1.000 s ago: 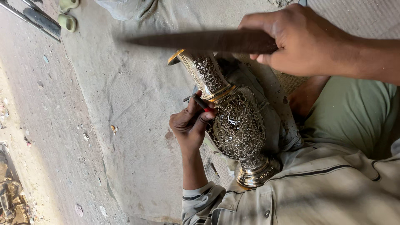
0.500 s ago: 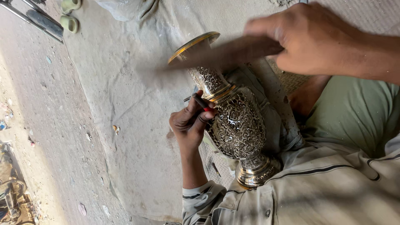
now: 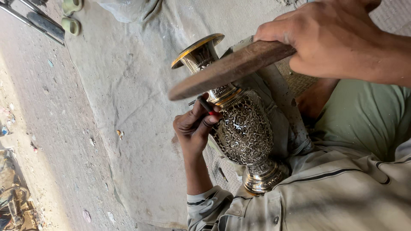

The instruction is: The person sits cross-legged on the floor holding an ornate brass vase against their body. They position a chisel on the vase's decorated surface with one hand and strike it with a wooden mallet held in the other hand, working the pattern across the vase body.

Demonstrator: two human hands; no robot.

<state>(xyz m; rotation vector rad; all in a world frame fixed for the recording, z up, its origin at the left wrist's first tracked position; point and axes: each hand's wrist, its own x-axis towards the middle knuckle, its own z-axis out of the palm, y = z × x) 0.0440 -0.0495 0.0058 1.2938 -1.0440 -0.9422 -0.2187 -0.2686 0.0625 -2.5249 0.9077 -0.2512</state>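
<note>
Vase: an ornate metal vase [image 3: 244, 132] with dense engraved pattern and a gold-rimmed mouth is seen lying tilted across the lap, mouth toward 11 o'clock, foot toward 5 o'clock, pretty much dead centre of the view.

Left hand: the left hand [image 3: 195, 128] is found at 9 o'clock of the vase body, fingers pinched together around a thin dark punch tool [image 3: 205, 105] with a red band, its tip pressed to the vase neck.

Right hand: the right hand [image 3: 329, 38] is up at 1 o'clock, curled tight around a flat wooden stick [image 3: 231, 68], which is held slanting down toward 8 o'clock.

What's in the way: the vase neck is crossed and partly hidden by the wooden stick; the side of the vase toward 9 o'clock is covered a bit by the left hand's fingers. Whether the stick is touching the punch tool can't be told.

Under it all: a grey, stained cloth [image 3: 128, 107] is spread on the dusty floor [image 3: 38, 128], taking up the middle of the view.

Around: a pair of pale green sandals [image 3: 70, 15] is spotted at 11 o'clock, well apart from the vase, with a metal bar [image 3: 38, 21] just beside them. A light jacket sleeve [image 3: 209, 205] is seen at 6 o'clock, and green trousers [image 3: 364, 115] at 3 o'clock.
</note>
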